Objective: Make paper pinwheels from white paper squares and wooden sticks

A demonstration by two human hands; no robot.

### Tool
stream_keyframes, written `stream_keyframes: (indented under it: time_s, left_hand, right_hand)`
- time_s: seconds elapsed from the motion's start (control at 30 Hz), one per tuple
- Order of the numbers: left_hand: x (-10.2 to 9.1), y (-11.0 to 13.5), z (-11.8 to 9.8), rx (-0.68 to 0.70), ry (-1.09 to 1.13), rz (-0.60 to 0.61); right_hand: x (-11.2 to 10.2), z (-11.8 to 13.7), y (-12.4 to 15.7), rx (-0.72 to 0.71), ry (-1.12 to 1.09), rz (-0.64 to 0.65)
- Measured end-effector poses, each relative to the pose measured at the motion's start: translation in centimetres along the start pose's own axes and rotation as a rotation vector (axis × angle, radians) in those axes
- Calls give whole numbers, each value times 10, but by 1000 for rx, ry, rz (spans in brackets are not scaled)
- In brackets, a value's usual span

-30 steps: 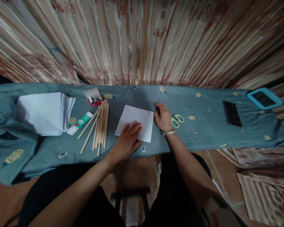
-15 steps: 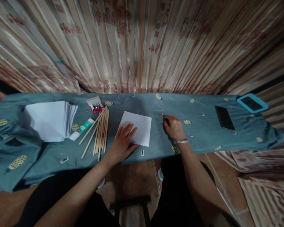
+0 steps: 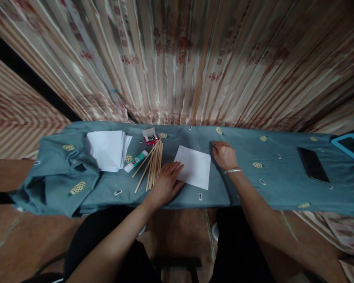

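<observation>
A square white sheet of paper [image 3: 194, 167] lies on the cloth in front of me, with short lines or slits at its upper corners. My left hand [image 3: 165, 182] rests at its left side, fingers stretched and fingertips touching the edge. Just beyond the sheet's right edge, my right hand [image 3: 225, 156] is closed around a slim pointed tool [image 3: 212, 144]. Only the tool's tip shows, so I cannot tell its exact kind. A bracelet circles the right wrist.
Left of the sheet lie several wooden sticks [image 3: 155, 165], a glue stick [image 3: 136, 161], a small red box of metal pins or clips [image 3: 151, 137] and a stack of white paper [image 3: 106, 151]. A black phone [image 3: 313, 164] and a blue-framed device [image 3: 352, 146] sit at the right.
The view has swung left, so everything appears farther right. My left hand has drawn back toward the paper's left edge. My right hand, still holding the tool, is closer to the sheet.
</observation>
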State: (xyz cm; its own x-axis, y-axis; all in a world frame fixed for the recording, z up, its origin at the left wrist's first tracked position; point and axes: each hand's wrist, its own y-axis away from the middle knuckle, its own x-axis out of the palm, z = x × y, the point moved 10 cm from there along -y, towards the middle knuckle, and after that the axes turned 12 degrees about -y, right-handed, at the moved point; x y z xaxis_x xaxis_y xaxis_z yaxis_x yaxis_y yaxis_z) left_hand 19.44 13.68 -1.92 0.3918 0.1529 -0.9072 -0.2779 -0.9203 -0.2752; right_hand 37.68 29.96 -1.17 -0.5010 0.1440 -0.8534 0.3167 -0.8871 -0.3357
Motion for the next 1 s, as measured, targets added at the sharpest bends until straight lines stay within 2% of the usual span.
stream_keyframes:
  time_s: [0.27,0.37,0.5,0.6,0.7,0.77,0.87,1.0]
  left_hand:
    - [-21,8,11,-81,43,-5]
    - [-24,9,15,-100,40,-13]
    - [-34,10,21,-98,43,-41]
    - [-55,14,48,-157,28,-113]
    - [-81,30,96,-324,-41,-191]
    - [-90,44,123,-407,-102,-193]
    - [-86,60,145,-471,-196,-102]
    - [-77,68,147,-500,-293,-55]
  right_hand:
    - [15,83,43,-177,-185,15]
    - [18,102,60,-206,-223,29]
    - [18,112,77,-226,-269,48]
    - [13,115,87,-236,-274,35]
    - [5,115,97,-231,-303,24]
    - [0,116,104,-223,-328,25]
    - [-4,115,118,-190,-375,44]
    - [-6,115,137,-146,-445,63]
